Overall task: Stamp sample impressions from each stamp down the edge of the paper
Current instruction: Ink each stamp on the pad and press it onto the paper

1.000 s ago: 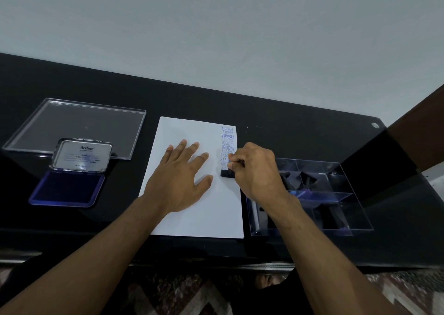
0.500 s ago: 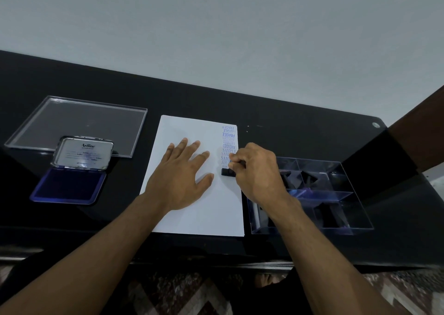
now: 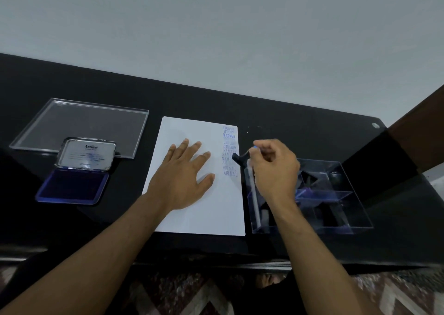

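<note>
Pinching a small black stamp (image 3: pixel 239 158) by its handle, the right hand (image 3: pixel 276 168) holds it tilted and raised off the right edge of the white paper (image 3: pixel 192 218), the stamp's base jutting toward 9 o'clock from the fingers and lying over the column of blue impressions (image 3: pixel 230 151) (FRAGILE, AMENDED, SAMPLE, AIR MAIL). At 9 o'clock from the stamp, the left hand (image 3: pixel 185 177) lies flat with straight, spread fingers on the paper. Beyond, a clear compartmented tray (image 3: pixel 348 218) sits at 3 o'clock of the sheet, and an open blue ink pad (image 3: pixel 72 187) and a clear lid (image 3: pixel 81 122) sit at 9 o'clock, all on the black table (image 3: pixel 300 122).
</note>
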Available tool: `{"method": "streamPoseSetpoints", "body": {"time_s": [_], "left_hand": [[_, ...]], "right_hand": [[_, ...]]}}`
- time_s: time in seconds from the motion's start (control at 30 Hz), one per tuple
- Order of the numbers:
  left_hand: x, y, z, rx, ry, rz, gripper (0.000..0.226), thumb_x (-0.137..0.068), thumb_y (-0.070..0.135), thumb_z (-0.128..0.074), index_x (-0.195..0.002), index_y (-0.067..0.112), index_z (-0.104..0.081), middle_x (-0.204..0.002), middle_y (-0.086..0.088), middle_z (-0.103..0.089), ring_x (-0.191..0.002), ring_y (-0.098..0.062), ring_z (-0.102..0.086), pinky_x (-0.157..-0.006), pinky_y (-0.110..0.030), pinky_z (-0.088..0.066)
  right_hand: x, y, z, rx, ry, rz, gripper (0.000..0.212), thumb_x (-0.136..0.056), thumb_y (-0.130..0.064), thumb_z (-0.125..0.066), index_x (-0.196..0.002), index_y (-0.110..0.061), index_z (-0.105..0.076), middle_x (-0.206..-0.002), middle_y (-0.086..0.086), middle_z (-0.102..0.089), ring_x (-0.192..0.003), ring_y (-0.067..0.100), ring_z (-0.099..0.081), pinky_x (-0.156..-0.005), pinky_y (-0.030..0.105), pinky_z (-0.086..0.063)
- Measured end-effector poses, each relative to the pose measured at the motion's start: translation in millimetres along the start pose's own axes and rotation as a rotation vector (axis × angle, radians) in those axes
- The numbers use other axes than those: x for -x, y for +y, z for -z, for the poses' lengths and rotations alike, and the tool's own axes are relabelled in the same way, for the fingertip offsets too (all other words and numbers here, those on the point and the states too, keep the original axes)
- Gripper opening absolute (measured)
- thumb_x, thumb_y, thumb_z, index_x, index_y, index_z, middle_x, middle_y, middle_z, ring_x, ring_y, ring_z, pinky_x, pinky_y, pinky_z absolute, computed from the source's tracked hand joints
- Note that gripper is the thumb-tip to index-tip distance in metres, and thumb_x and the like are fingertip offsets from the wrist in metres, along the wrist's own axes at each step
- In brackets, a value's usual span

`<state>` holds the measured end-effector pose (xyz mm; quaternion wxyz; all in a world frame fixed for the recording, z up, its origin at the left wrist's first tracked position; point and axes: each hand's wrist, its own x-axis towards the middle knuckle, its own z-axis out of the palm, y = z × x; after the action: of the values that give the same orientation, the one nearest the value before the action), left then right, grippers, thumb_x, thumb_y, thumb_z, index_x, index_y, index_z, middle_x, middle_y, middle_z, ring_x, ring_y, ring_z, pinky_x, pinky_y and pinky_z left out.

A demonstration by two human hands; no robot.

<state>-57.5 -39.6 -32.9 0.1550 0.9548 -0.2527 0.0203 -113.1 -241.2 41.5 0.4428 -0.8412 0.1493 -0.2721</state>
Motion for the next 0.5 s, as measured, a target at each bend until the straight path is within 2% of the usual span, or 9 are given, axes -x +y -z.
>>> {"method": "streamPoseSetpoints", "body": {"time_s": [0.13, 0.5], "left_hand": [[0.2, 0.8, 0.3, 0.002, 0.006, -0.005, 0.079, -0.091, 0.073, -0.013, -0.155, 0.032, -0.035, -0.167, 0.002, -0.017, -0.156, -0.022, -0.002, -0.127, -0.045, -0.005], [0.6, 1.1, 1.6, 0.007, 0.002, -0.004, 0.079, -0.090, 0.072, -0.013, -0.155, 0.031, -0.035, -0.167, 0.002, -0.018, -0.156, -0.022, -0.003, -0.127, -0.045, -0.005]], "right_hand": [[0.2, -1.4, 0.0, -0.181, 0.015, -0.211, 0.013, -0.084, -0.012, -0.067, -0.084, -0.024, -0.071, -0.073, -0.003, -0.072, -0.064, 0.016, -0.071, -0.065, 0.048, -0.060], [2.0, -4.7, 3.0, -0.205, 0.007, -0.244, 0.012, -0.086, -0.009, -0.066, -0.086, -0.020, -0.071, -0.072, -0.001, -0.071, -0.063, 0.017, -0.070, -0.066, 0.047, -0.060]]}}
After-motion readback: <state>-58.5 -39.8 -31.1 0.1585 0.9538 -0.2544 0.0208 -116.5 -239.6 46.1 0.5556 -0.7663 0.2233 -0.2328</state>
